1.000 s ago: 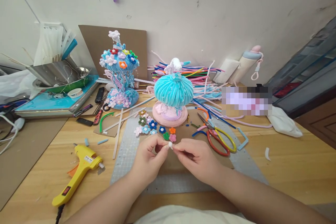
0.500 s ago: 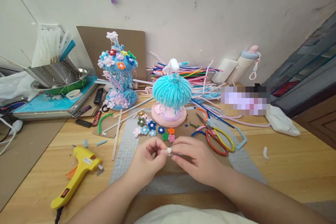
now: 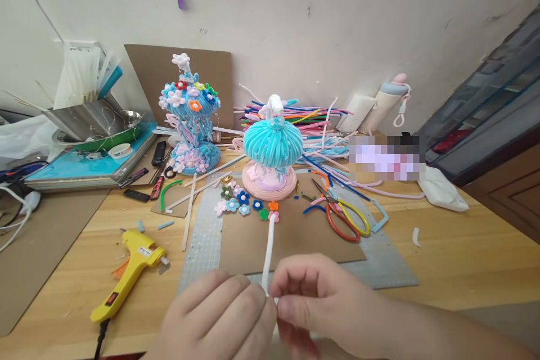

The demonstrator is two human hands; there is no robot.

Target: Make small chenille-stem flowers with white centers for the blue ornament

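A white pipe cleaner [image 3: 268, 256] sticks up from between my hands, low in front of me. My left hand [image 3: 221, 315] is closed around its lower part, knuckles toward the camera. Right beside it, my right hand [image 3: 329, 304] pinches at the same piece with thumb and curled fingers; its lower end is mostly hidden. Several small pipe-cleaner flowers [image 3: 243, 198] lie just beyond on a cardboard sheet [image 3: 253, 247] and the grey cutting mat [image 3: 202, 253]. Behind them stands a turquoise fuzzy jellyfish-like figure [image 3: 273, 143] on a pink round base.
At left lies a yellow hot glue gun [image 3: 139, 259]; at right, red-and-yellow-handled scissors [image 3: 343, 219]. A finished-looking flowered blue figure [image 3: 189, 112] stands back left, near a metal bowl [image 3: 88, 118]. Bundled pipe cleaners [image 3: 295, 115] lie along the wall.
Both hands have come down and closer to me. The white pipe cleaner now shows lengthwise, pointing away, where before only a small white end showed between the fingertips. The view has shifted slightly.
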